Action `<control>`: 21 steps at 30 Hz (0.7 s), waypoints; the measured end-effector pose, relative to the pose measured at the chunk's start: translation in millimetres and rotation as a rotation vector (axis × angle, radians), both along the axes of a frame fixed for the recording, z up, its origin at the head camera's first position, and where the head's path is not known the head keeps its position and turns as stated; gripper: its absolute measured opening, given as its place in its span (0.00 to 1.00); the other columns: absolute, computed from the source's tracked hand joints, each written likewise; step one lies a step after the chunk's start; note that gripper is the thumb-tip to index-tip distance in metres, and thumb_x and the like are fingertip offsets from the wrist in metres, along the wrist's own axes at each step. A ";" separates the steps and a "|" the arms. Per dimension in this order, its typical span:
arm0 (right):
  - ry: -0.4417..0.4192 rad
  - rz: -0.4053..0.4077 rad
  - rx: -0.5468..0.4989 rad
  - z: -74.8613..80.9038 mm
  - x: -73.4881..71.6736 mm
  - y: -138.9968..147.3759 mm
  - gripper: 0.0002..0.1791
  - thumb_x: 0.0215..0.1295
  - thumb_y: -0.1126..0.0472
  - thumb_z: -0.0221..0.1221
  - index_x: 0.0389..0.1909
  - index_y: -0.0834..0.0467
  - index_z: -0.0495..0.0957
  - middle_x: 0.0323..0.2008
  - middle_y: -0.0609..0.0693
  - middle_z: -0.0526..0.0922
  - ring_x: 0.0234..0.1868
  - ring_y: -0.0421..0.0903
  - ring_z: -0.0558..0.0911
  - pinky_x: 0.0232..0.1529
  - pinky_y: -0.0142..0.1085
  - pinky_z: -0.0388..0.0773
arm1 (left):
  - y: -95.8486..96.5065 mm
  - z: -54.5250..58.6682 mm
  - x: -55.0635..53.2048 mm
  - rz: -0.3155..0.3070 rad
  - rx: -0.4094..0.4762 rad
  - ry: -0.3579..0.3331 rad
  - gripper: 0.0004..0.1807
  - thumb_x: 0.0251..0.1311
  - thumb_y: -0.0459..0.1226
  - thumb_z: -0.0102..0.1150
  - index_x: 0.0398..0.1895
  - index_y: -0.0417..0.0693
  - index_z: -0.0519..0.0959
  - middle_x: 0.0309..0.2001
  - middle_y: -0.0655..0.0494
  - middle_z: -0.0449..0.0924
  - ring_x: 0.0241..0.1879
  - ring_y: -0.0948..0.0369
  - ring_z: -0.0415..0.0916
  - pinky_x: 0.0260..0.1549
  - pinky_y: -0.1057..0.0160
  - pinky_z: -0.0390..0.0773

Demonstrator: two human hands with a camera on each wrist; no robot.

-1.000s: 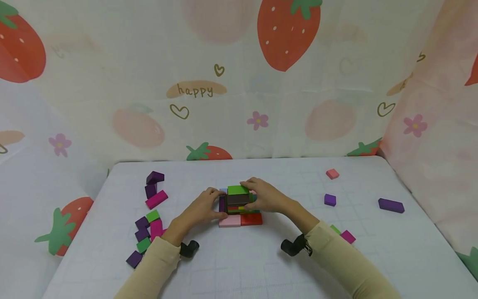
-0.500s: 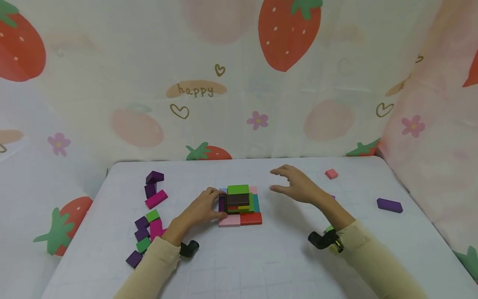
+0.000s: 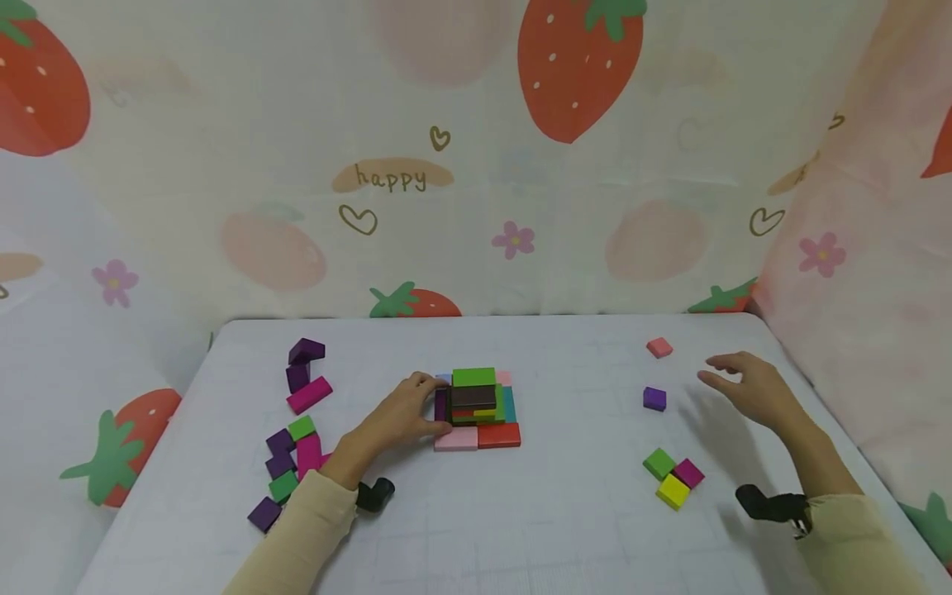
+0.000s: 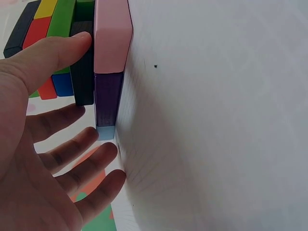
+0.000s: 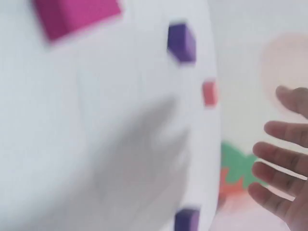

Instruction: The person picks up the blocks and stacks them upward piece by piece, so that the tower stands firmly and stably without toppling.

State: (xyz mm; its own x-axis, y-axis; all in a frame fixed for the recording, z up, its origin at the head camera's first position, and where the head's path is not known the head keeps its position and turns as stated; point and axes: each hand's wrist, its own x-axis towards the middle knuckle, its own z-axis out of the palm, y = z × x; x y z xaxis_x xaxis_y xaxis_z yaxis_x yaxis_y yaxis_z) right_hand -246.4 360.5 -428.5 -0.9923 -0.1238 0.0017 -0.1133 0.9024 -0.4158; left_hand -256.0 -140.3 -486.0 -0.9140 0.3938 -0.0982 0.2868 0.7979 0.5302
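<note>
A layered stack of coloured wooden blocks (image 3: 473,398) stands at mid-table, with a green block (image 3: 473,378) on top. Beside its left side is my left hand (image 3: 402,411), fingers spread and loosely bent. In the left wrist view the thumb tip touches a black block (image 4: 83,72), and the index fingertip lies right by that block's far end. Pink (image 4: 111,38) and dark purple (image 4: 109,98) blocks form the bottom layer there. Over the table's right side hovers my right hand (image 3: 759,392), holding nothing, its fingers apart in the right wrist view.
Several purple, magenta and green blocks (image 3: 308,454) lie scattered at the left. On the right are a coral block (image 3: 659,347), a purple block (image 3: 654,398), and a cluster of green (image 3: 659,464), magenta (image 3: 688,473) and yellow (image 3: 673,492) blocks. A printed curtain (image 3: 558,264) hangs behind.
My right hand has left the stack and swung right across the table, uncovering the stack's right side and the small block cluster. The left hand has stayed at the stack.
</note>
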 end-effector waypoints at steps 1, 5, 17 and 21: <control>-0.010 -0.011 0.033 -2.6 1.9 11.8 0.28 0.70 0.50 0.55 0.56 0.72 0.74 0.51 0.74 0.76 0.51 0.69 0.75 0.48 0.61 0.75 | 0.0 -0.1 -0.2 0.001 -0.001 0.001 0.37 0.52 0.47 0.72 0.66 0.48 0.70 0.60 0.45 0.69 0.59 0.51 0.68 0.63 0.48 0.72; -0.061 -0.035 0.146 -13.4 10.1 51.4 0.26 0.66 0.58 0.57 0.54 0.78 0.72 0.47 0.80 0.73 0.49 0.74 0.74 0.48 0.64 0.72 | -0.1 0.5 -0.3 0.001 0.000 -0.002 0.37 0.52 0.47 0.71 0.66 0.47 0.69 0.61 0.45 0.69 0.59 0.51 0.68 0.63 0.48 0.71; -0.158 -0.107 0.193 -30.3 19.2 82.6 0.23 0.59 0.68 0.54 0.53 0.79 0.70 0.48 0.81 0.73 0.47 0.76 0.73 0.49 0.65 0.71 | -1.3 -1.2 0.9 -0.002 0.012 -0.001 0.38 0.52 0.47 0.72 0.65 0.46 0.70 0.60 0.45 0.69 0.58 0.52 0.68 0.62 0.47 0.72; -0.208 -0.151 0.209 -30.9 19.6 87.6 0.23 0.58 0.69 0.54 0.54 0.79 0.69 0.50 0.81 0.72 0.48 0.76 0.73 0.49 0.65 0.71 | -0.1 -1.5 1.6 0.010 0.007 -0.010 0.38 0.52 0.47 0.72 0.66 0.47 0.70 0.60 0.46 0.69 0.58 0.52 0.68 0.62 0.48 0.73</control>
State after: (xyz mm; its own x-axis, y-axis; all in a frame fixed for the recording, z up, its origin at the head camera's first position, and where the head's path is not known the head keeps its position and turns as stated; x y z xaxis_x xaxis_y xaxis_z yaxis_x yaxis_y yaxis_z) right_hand -226.9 448.1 -459.4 -0.9758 0.0489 -0.2131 0.0967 0.9707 -0.2201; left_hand -254.4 -140.4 -487.5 -0.9168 0.3854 -0.1046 0.2736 0.7971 0.5382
